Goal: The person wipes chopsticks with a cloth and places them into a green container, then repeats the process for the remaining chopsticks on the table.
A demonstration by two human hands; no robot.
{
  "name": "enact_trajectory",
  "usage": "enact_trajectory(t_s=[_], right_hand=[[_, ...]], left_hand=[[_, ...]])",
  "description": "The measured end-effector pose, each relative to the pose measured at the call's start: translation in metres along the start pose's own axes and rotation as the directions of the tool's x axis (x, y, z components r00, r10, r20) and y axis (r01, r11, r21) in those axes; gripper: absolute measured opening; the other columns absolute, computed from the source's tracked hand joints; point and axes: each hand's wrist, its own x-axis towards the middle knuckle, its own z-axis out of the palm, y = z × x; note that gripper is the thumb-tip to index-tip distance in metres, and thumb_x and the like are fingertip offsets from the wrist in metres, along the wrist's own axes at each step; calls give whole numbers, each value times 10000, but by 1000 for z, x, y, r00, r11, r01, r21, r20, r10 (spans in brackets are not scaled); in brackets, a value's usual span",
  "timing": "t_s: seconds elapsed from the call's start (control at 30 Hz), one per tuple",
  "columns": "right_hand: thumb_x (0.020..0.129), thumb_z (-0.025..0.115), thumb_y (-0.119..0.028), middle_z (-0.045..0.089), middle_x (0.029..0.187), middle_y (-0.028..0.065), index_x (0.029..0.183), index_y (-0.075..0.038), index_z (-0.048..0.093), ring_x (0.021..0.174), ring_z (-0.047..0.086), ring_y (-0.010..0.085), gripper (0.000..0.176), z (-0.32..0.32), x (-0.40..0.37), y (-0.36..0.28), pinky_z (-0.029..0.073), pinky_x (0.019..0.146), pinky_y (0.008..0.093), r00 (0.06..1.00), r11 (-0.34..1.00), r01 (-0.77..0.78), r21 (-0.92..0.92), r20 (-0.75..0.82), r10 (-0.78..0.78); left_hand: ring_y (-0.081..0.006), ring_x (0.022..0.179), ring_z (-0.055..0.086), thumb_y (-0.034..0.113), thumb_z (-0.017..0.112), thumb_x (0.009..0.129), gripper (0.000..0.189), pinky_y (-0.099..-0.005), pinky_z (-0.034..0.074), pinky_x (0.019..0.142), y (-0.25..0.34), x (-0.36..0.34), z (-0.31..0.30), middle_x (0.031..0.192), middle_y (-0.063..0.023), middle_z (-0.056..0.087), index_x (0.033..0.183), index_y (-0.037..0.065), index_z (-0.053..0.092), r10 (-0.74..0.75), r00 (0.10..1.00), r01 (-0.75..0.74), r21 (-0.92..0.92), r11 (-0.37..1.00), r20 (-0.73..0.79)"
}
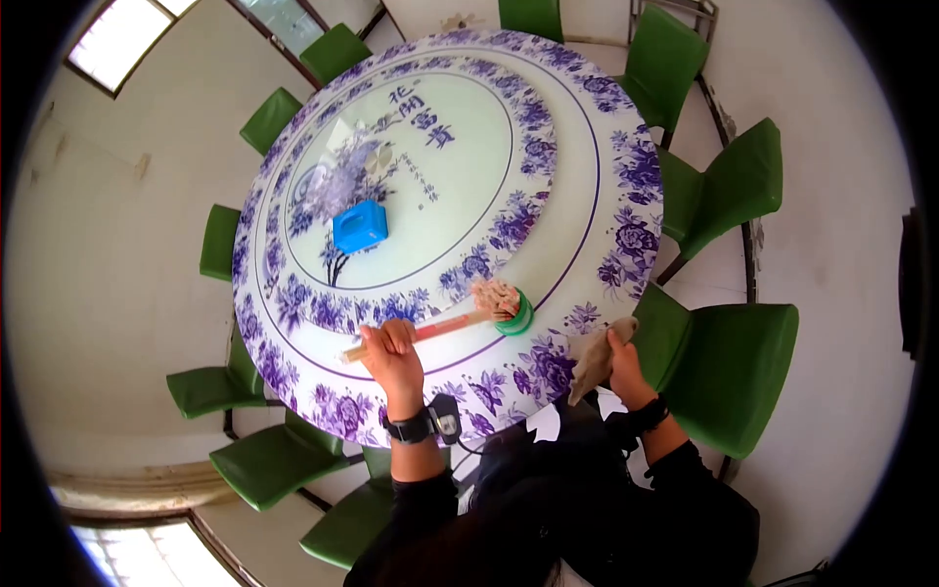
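My left hand (392,358) is closed around a long, thin pink-and-tan bundle (452,326) that looks like wrapped chopsticks. One end sticks out to the left of the fist, and the other reaches the side of a green cup (515,317). Many tan and pink stick ends (495,297) are packed into this cup, which stands near the front of the table. At the table's right front edge, my right hand (626,364) grips a crumpled grey-beige cloth (593,362), its thumb on top. Part of the cloth hangs down.
A round table (606,176) with purple flowers carries a raised glass turntable (469,157). On the turntable sits a blue box (360,227), probably a tissue box. Green chairs (736,377) surround the table, one close on my right. Walls rise to the left and right.
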Motion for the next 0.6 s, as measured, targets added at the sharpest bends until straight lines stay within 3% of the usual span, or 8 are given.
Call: enact_trajectory(t_s=[0.07, 0.13, 0.2, 0.3, 0.43, 0.6], right_hand=[[811, 473, -217, 545, 819, 65, 897, 8, 490, 738, 539, 166, 241, -11, 8, -14, 436, 663, 275, 993, 997, 71, 18, -99, -68], [816, 466, -215, 544, 837, 69, 908, 10, 485, 752, 538, 167, 245, -12, 14, -24, 437, 669, 281, 992, 996, 93, -6, -81, -93], [813, 470, -235, 531, 936, 70, 987, 3, 464, 858, 513, 173, 295, -8, 15, -31, 398, 763, 287, 993, 993, 119, 12, -5, -119], [812, 473, -236, 525, 958, 72, 1001, 2, 455, 858, 515, 174, 305, 7, 17, -35, 402, 756, 286, 982, 980, 183, 73, 40, -186], [814, 472, -233, 511, 992, 75, 1023, 2, 442, 899, 498, 179, 316, 26, 7, -31, 391, 779, 296, 989, 984, 149, 100, 10, -150], [815, 470, -229, 511, 992, 71, 1023, -3, 442, 881, 507, 176, 309, 31, -2, -16, 404, 756, 291, 969, 966, 247, 81, -27, -246]], left_hand=[[-110, 456, 235, 299, 317, 874, 415, -250, 242, 473, -12, 2, 7, 464, -1, 237, 515, 111, 228, 25, 999, -22, 65, 998, -38], [-119, 462, 257, 279, 326, 875, 398, -262, 277, 486, -24, 1, 11, 472, -7, 261, 528, 102, 244, 11, 1000, -8, 110, 994, -24], [-124, 464, 281, 270, 335, 873, 394, -265, 285, 485, -34, 1, 13, 477, -13, 279, 529, 100, 246, -13, 1000, 12, 138, 990, 2], [-133, 478, 335, 251, 347, 871, 387, -272, 320, 494, -47, 7, 10, 496, -42, 335, 532, 81, 269, -7, 999, -5, 235, 972, 48], [-128, 498, 408, 199, 344, 872, 393, -240, 341, 481, -47, 18, 10, 527, -75, 439, 507, 56, 320, 9, 992, -50, 335, 941, 124], [-133, 503, 391, 197, 341, 871, 386, -248, 342, 498, -34, 30, 8, 526, -71, 413, 516, 50, 309, 27, 986, -61, 209, 976, 162]])
